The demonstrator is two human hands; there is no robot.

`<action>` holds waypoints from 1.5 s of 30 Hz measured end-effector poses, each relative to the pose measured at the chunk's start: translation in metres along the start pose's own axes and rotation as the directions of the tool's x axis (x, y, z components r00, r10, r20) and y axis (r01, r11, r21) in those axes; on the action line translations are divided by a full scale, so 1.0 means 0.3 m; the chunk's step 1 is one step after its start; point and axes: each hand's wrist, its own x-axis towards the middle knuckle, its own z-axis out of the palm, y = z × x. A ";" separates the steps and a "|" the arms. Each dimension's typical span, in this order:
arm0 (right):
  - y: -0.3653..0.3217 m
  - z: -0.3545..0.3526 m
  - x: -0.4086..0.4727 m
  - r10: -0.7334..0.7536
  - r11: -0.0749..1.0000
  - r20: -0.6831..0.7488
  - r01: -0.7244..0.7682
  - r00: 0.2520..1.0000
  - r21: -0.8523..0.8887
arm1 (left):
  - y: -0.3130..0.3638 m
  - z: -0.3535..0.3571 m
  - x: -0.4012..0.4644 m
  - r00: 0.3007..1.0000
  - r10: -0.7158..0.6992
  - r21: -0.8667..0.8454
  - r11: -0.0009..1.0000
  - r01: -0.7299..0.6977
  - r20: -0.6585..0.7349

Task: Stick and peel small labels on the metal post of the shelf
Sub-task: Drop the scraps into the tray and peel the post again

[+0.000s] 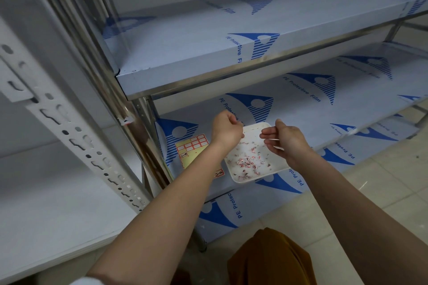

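post: metal post (129,108) runs steeply up and to the left at the shelf's front-left corner; one small label (126,120) stuck on it, part lifted.
direction: label lies left of both hands and slightly above them.
left hand (225,130): nearer the post; fingers curled over the tray, cannot tell if they pinch a peeled scrap.
right hand (281,140): fingers relaxed, holding nothing, above the tray's right edge.
tray (236,177): white, on the lower shelf (324,108) near its front edge, full of peeled scraps (245,160).
label sheet (192,145): flat between post and tray, partly under the left forearm.
room: open gap between left hand and post; upper shelf edge overhangs, so the reach likely stays low.
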 end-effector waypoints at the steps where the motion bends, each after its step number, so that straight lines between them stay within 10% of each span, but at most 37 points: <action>1: -0.007 0.003 -0.011 -0.006 1.000 0.007 0.006 1.000 0.002 | 0.012 -0.015 -0.015 1.000 0.015 -0.009 1.000 -0.015 -0.010; 14: -0.091 0.094 -0.205 -0.267 0.964 0.159 0.264 0.951 0.038 | 0.082 -0.215 -0.188 0.930 0.335 0.030 0.942 -0.335 -0.153; 30: -0.162 0.275 -0.401 -0.519 0.854 0.232 0.510 0.823 0.105 | 0.078 -0.472 -0.388 0.518 0.781 0.310 0.618 -0.722 -0.349; 36: -0.152 0.354 -0.447 -0.555 0.817 0.334 0.575 0.762 0.044 | 0.048 -0.561 -0.418 0.512 0.703 0.269 0.683 -0.679 -0.493; 45: -0.141 0.451 -0.508 -0.596 0.727 0.456 0.685 0.661 -0.043 | -0.027 -0.634 -0.400 0.711 0.516 0.103 0.837 -0.538 -0.478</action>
